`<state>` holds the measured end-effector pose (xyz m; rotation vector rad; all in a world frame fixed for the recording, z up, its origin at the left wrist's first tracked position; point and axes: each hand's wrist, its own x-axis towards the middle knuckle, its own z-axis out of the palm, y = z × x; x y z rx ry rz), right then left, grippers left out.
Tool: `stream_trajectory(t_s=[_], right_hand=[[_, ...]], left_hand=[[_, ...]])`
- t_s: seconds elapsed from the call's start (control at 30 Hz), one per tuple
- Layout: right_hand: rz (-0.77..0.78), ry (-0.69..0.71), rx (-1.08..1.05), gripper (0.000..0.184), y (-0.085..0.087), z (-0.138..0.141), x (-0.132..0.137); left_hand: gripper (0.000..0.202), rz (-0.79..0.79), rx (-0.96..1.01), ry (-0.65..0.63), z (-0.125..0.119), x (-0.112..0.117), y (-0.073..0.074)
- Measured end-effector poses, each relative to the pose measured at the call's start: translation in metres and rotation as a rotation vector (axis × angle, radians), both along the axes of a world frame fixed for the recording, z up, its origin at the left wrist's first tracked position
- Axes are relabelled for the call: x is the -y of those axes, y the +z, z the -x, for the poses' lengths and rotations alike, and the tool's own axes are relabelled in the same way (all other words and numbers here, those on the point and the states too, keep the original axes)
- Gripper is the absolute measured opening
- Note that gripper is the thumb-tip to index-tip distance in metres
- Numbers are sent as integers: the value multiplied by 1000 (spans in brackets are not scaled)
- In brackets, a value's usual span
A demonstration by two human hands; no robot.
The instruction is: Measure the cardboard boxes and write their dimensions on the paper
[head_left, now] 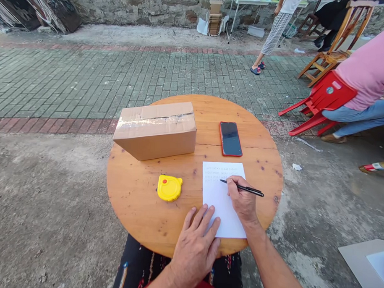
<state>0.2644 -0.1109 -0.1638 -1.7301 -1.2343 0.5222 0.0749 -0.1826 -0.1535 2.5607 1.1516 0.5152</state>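
A white sheet of paper (221,202) with a few lines of writing lies near the front of a round wooden table (140,204). My right hand (242,201) is closed around a black pen (248,189) whose tip touches the paper. My left hand (195,244) lies flat, fingers spread, on the paper's lower left corner and the table edge. A yellow tape measure (169,187) sits left of the paper. Behind it stands a taped cardboard box (155,130). A phone in a red case (230,138) lies beside the box.
A person in a pink top sits on a red plastic chair (322,99) at the right. A wooden chair (339,42) and a standing person are farther back. A grey board (369,259) lies on the concrete at lower right. Brick paving runs behind the table.
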Motion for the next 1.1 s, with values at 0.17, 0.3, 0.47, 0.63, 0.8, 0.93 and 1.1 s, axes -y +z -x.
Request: stream_trajectory(t_s=[0.17, 0.3, 0.47, 0.63, 0.8, 0.93, 1.1], right_hand=[[4, 6, 23, 23, 1, 1, 0], [15, 23, 44, 24, 4, 2, -1], [12, -14, 49, 23, 2, 2, -2], [19, 1, 46, 23, -1, 0, -1], [36, -3, 27, 23, 1, 0, 0], [23, -8, -64, 22, 3, 1, 1], [-91, -127, -158, 22, 5, -2, 1]], left_hand=[[38, 5, 2, -3, -1, -1, 1], [38, 4, 7, -3, -1, 0, 1], [38, 12, 8, -4, 0, 0, 1], [38, 20, 4, -4, 0, -1, 1], [38, 17, 2, -6, 1, -2, 2], [38, 13, 9, -9, 1, -2, 2], [37, 18, 13, 2, 0, -1, 1]])
